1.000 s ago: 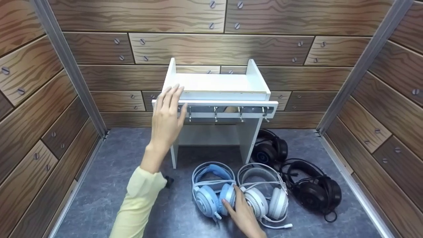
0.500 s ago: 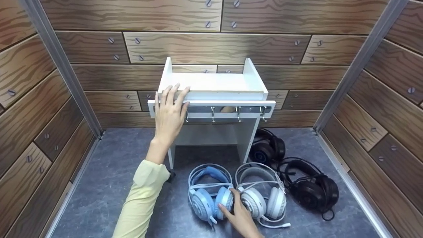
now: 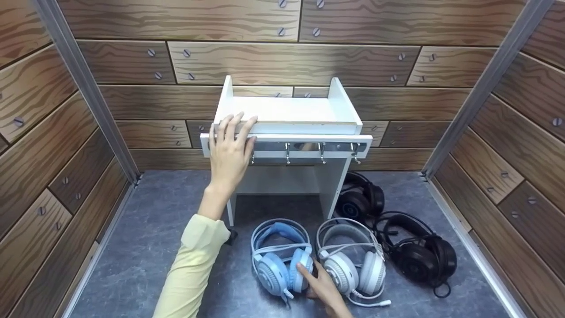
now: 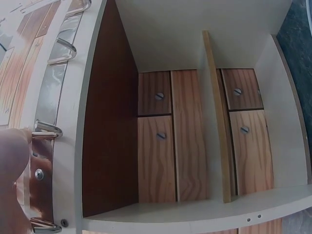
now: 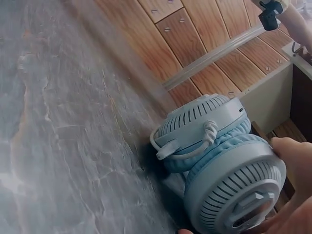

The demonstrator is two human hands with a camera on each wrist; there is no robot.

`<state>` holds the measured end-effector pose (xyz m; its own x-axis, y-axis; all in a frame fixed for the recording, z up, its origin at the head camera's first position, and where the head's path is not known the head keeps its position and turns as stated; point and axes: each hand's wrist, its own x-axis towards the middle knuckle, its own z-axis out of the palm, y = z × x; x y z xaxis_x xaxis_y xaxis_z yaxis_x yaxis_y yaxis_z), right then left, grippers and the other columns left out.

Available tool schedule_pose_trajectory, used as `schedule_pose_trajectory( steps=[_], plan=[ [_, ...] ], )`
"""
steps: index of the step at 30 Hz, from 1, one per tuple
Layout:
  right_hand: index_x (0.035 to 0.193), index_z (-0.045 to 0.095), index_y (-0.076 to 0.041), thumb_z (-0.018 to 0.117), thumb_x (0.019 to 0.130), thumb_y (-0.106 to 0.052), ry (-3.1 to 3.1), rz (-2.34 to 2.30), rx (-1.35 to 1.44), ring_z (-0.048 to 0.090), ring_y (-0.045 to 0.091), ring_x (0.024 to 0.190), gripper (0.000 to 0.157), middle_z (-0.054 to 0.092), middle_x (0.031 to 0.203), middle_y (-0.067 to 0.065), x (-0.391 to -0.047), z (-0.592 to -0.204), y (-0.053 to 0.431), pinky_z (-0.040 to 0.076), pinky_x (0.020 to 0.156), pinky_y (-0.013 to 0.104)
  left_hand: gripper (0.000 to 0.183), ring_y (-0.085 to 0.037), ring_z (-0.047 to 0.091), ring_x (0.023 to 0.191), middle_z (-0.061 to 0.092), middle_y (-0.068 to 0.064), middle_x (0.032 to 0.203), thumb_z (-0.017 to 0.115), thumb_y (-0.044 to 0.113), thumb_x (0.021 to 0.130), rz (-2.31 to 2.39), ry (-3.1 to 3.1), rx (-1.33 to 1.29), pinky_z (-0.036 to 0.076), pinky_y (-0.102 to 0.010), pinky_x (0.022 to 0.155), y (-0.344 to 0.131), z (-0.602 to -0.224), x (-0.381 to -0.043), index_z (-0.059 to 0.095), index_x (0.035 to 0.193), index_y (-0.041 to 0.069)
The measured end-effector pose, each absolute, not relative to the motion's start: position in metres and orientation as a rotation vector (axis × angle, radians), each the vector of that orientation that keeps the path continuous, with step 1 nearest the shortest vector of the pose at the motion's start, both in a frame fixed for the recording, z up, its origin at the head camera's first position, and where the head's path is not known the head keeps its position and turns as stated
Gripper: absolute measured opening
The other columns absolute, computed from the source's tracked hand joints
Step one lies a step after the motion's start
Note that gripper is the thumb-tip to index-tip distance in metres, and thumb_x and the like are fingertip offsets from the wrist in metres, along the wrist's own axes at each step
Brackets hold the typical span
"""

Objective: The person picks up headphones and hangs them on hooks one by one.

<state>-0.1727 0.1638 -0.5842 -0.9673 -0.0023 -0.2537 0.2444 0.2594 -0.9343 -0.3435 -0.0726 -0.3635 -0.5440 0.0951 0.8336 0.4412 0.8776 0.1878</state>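
A small white shelf unit (image 3: 282,108) bears a hook rail (image 3: 304,154) with metal hooks across its front. My left hand (image 3: 229,154) rests over the rail's left end, fingers spread across its top edge and thumb in front. A blue headset (image 3: 271,271) lies on the floor before the unit. My right hand (image 3: 325,285) holds its right earcup, thumb on top and the other fingers mostly hidden at the side. In the right wrist view, thumb and a fingertip border the near earcup (image 5: 239,195). The left wrist view shows hooks (image 4: 46,127) beside my left hand (image 4: 13,161).
Touching distance from my right hand lies a white headset (image 3: 351,265) with its microphone boom out. Two black headsets, one near (image 3: 419,260) and one farther back (image 3: 359,198), lie to the right. Wood-patterned walls (image 3: 282,62) enclose the grey floor (image 3: 154,265) on three sides.
My left hand has come down onto the rail's left end. My right hand has slid slightly lower along the blue headset's right earcup; the headset has barely moved.
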Motion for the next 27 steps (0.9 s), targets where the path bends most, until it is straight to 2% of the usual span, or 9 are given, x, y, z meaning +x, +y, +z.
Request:
schedule_pose_trajectory(
  steps=[3,7,11,18,27],
  plan=[
    [0.141,0.021,0.008,0.056,0.087,-0.045,2.197,-1.878,0.242,0.053,0.031,0.104,0.084,0.035,0.135,0.033,-0.175,-0.584,0.164,0.053,0.068,0.047,0.039,-0.019,0.028,0.132,0.040,0.003,0.140,0.043,0.042,0.095,-0.473,-2.120,-0.394,0.010,-0.050,0.111,-0.072,-0.364,-0.344,0.044,0.134,0.036],
    [0.141,0.017,0.010,0.062,0.084,-0.043,1.999,-2.005,0.206,0.055,0.028,0.104,0.090,0.036,0.134,0.031,-0.184,-0.599,0.169,0.051,0.076,0.051,0.039,-0.018,0.027,0.132,0.040,0.004,0.139,0.042,0.043,0.095,-0.469,-2.129,-0.398,0.010,-0.050,0.111,-0.073,-0.365,-0.344,0.044,0.134,0.037],
    [0.141,0.012,0.012,0.066,0.084,-0.032,1.789,-2.136,0.102,0.055,0.027,0.105,0.090,0.040,0.131,0.028,-0.186,-0.604,0.174,0.048,0.082,0.055,0.039,-0.018,0.026,0.133,0.039,0.005,0.140,0.041,0.044,0.095,-0.467,-2.136,-0.393,0.009,-0.049,0.111,-0.074,-0.364,-0.344,0.043,0.134,0.038],
    [0.142,0.008,0.010,0.065,0.085,-0.019,1.596,-2.233,0.088,0.054,0.026,0.106,0.086,0.050,0.124,0.017,-0.181,-0.600,0.178,0.046,0.087,0.053,0.039,-0.017,0.026,0.132,0.039,0.006,0.140,0.040,0.043,0.095,-0.453,-2.135,-0.380,0.010,-0.050,0.111,-0.074,-0.364,-0.345,0.043,0.133,0.038],
    [0.140,0.005,0.011,0.065,0.084,-0.016,1.662,-2.243,0.104,0.051,0.022,0.107,0.086,0.029,0.136,0.027,-0.176,-0.607,0.180,0.046,0.088,0.050,0.040,-0.018,0.026,0.132,0.038,0.006,0.140,0.041,0.044,0.095,-0.441,-2.144,-0.391,0.009,-0.049,0.111,-0.075,-0.364,-0.344,0.042,0.134,0.038]
  ],
)
